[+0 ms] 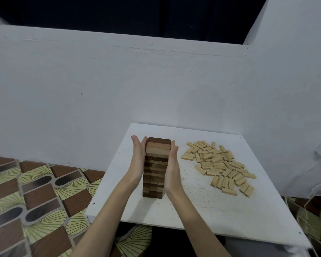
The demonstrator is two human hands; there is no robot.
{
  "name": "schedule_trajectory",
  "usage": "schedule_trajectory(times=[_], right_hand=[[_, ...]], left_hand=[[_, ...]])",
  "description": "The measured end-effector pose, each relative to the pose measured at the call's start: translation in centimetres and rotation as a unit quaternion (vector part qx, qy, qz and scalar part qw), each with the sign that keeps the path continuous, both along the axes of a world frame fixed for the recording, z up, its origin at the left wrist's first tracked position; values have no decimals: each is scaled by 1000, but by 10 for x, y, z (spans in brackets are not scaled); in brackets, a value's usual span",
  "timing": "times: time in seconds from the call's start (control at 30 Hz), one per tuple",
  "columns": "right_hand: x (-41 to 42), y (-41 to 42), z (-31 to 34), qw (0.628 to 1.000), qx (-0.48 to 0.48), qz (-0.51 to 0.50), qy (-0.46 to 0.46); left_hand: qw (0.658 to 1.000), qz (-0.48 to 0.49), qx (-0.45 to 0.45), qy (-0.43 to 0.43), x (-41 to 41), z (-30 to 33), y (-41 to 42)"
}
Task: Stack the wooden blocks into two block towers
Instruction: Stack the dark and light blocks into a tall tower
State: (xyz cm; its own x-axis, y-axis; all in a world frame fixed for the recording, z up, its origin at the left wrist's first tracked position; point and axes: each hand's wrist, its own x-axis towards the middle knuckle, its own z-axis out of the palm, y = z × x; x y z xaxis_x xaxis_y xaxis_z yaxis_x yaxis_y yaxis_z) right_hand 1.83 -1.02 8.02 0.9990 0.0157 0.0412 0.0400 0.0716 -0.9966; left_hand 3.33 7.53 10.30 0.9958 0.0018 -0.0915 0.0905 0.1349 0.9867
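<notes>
At frame centre, the left hand (138, 156) and right hand (171, 165) press flat against a dark block tower (155, 169) on the white desk (220, 206); pale loose blocks (220, 165) lie right.

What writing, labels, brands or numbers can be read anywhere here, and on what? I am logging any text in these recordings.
No readable text in this view.
Tower of dark blocks held between left hand and right hand: plain wood, no print visible.
Loose pale blocks: no marking that can be made out.
White table: only speckles.
Floor mat: pattern only, no letters.
</notes>
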Motion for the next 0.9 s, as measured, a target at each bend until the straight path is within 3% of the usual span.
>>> schedule_trajectory(times=[0.3, 0.43, 0.5, 0.57, 0.63, 0.73, 0.9], right_hand=[[4, -2, 0, 1000, -6, 2, 1], [15, -37, 29, 997, -59, -18, -49], [29, -64, 48, 985, -158, 19, -73], [40, -79, 66, 938, -325, 96, -72], [48, -80, 76, 887, -432, 155, -59], [55, -72, 79, 847, -492, 194, -52], [58, -62, 76, 815, -534, 222, -44]], left_hand=[[1000, -5, 26, -18, 4, -4, 5], [987, -29, 144, -70, 14, 12, 38], [956, -83, 264, -103, 21, 30, 54], [904, -152, 384, -110, 30, 46, 58], [860, -209, 456, -97, 38, 55, 52], [813, -247, 520, -81, 48, 53, 40], [789, -250, 557, -76, 55, 50, 30]])
